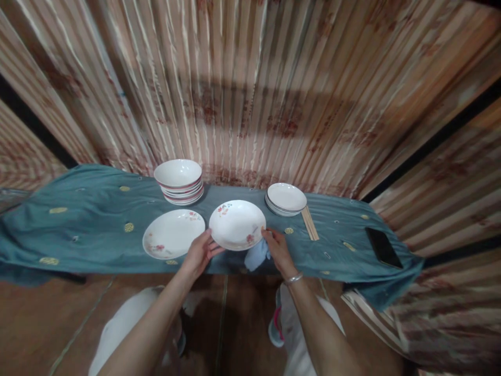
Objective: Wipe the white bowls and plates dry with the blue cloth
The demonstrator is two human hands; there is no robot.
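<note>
A white plate with small red flower prints (237,224) is held between my two hands over the front of the table. My left hand (200,251) grips its left rim, thumb at the edge and fingers reaching underneath. At the right rim, my right hand (277,250) pinches the edge and also has a light blue cloth (257,255) hanging from it below the plate. An oval white plate with similar flowers (174,235) lies on the table just left of the held one.
A stack of red-rimmed white bowls (179,180) stands at the back left. Several dark-rimmed small plates (286,197) are stacked at the back right, beside wooden chopsticks (310,223). A black phone (382,247) lies near the right end of the green tablecloth (102,224). A pleated curtain (242,94) hangs behind.
</note>
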